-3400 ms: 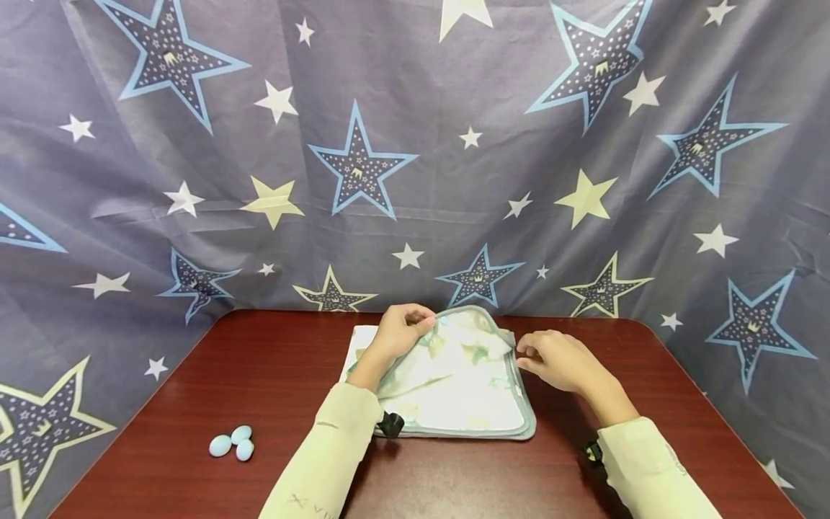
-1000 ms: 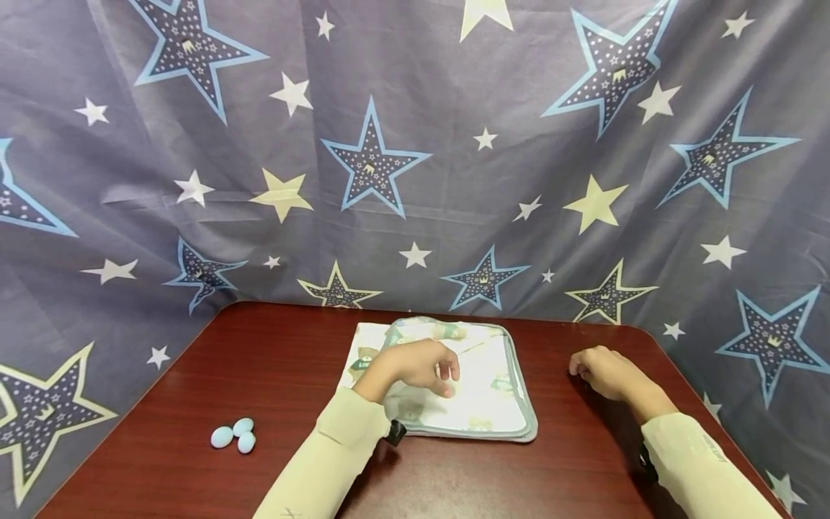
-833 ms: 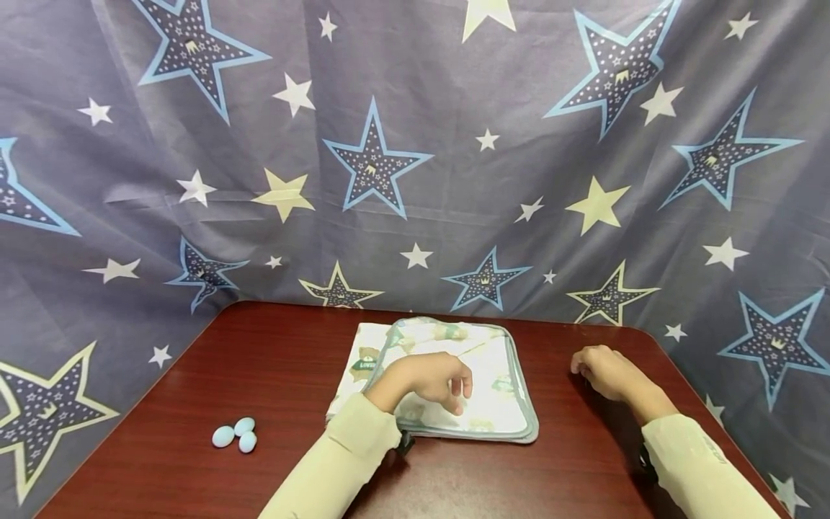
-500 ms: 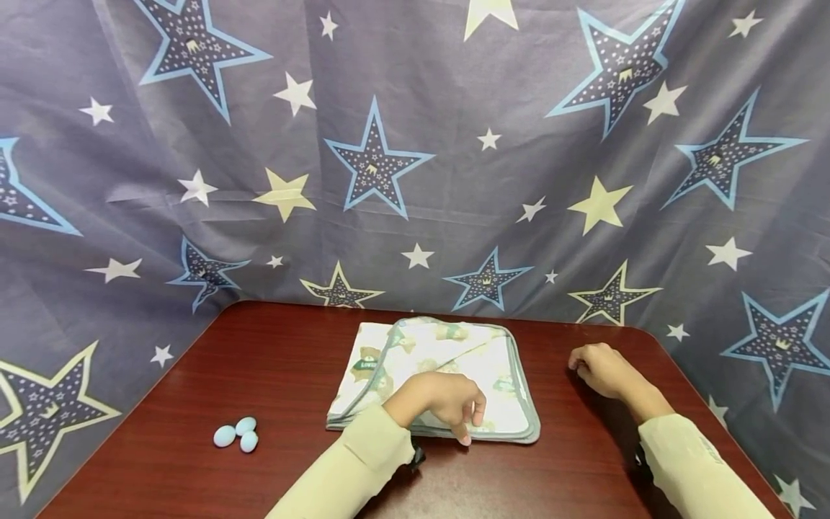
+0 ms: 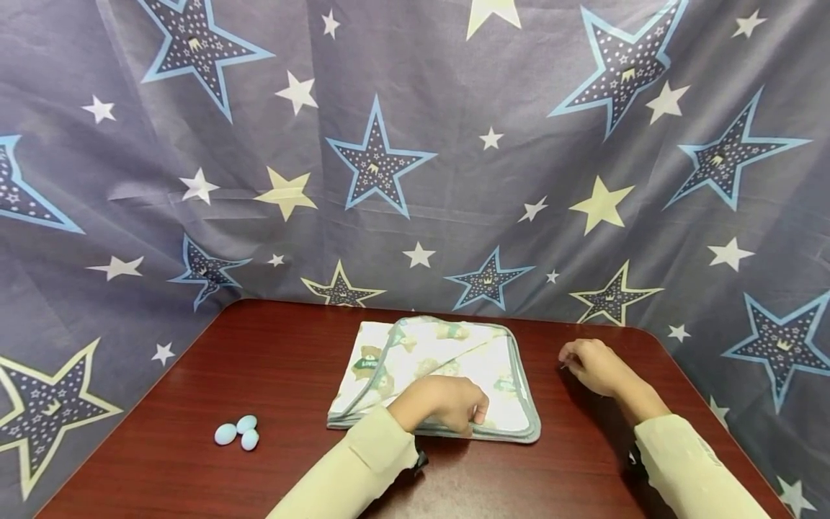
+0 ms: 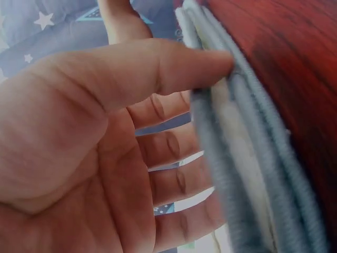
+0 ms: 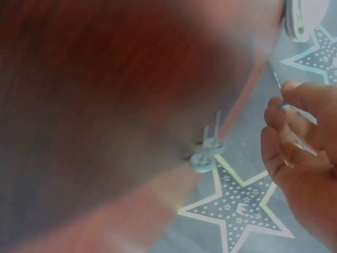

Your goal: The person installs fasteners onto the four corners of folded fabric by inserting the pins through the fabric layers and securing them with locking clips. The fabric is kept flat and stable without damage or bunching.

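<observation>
A folded white blanket [image 5: 512, 386] with a grey-blue border and a bear print lies mid-table. My left hand [image 5: 450, 404] grips its near edge in the head view. In the left wrist view the thumb [image 6: 179, 68] presses on the layered border [image 6: 247, 116], with the other fingers reaching over the blanket's top side. To the right of the blanket, my right hand [image 5: 596, 366] pinches a thin pin [image 7: 277, 81] between thumb and fingertips; its base is mostly hidden by the fingers. Two upright pins with round pale-blue bases [image 7: 202, 161] stand near the table edge in the right wrist view.
Three pale-blue oval caps [image 5: 225, 434] sit together at the left of the dark red table [image 5: 285, 360]. A grey curtain with stars [image 5: 415, 144] hangs right behind the table's far edge.
The blanket's flap, raised earlier, now lies flat. My left hand has come down to the near edge and taken hold there. My right hand went right, then moved slightly back left with a pin.
</observation>
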Demonstrator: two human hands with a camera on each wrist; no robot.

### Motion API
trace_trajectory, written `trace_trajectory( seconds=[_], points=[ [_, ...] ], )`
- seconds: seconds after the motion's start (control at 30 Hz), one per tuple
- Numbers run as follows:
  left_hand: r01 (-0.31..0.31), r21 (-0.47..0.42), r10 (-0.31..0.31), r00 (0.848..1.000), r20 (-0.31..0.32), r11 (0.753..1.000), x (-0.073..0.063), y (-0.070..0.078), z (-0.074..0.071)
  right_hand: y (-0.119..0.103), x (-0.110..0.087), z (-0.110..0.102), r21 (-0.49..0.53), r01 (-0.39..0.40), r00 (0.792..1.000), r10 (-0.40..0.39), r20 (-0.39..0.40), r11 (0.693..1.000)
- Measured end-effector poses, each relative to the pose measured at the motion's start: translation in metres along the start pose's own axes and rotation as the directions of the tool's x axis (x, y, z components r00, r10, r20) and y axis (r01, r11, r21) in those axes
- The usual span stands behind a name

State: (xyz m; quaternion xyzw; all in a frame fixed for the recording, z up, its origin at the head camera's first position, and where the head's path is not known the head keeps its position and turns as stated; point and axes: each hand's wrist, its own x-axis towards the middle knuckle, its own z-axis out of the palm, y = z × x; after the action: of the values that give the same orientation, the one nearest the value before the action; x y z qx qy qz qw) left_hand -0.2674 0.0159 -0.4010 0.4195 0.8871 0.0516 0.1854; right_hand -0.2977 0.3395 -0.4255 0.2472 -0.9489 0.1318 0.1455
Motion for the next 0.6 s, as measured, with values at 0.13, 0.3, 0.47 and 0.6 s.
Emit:
trace_trajectory(
  seconds=[0.13, 0.3, 0.47, 0.6],
  points=[
    [-0.048, 0.001, 0.048, 0.997, -0.056, 0.999, 0.002, -0.005, -0.001, -0.007, 0.004, -0.001, 0.016, 0.029, 0.999, -0.028, -0.028, 0.999],
    [-0.097, 0.037, 0.100, 0.988, -0.114, 0.995, 0.005, -0.013, -0.002, -0.015, 0.011, -0.002, 0.032, 0.062, 0.998, -0.061, -0.012, 0.998],
    [-0.123, -0.004, 0.121, 0.982, -0.148, 0.992, 0.003, -0.024, -0.008, -0.020, 0.017, -0.003, 0.036, 0.088, 0.996, -0.089, 0.009, 0.995],
    [-0.135, -0.078, 0.116, 0.972, -0.204, 0.988, -0.001, -0.034, -0.017, -0.025, 0.018, -0.003, 0.027, 0.123, 0.992, -0.123, -0.003, 0.992]
  ],
)
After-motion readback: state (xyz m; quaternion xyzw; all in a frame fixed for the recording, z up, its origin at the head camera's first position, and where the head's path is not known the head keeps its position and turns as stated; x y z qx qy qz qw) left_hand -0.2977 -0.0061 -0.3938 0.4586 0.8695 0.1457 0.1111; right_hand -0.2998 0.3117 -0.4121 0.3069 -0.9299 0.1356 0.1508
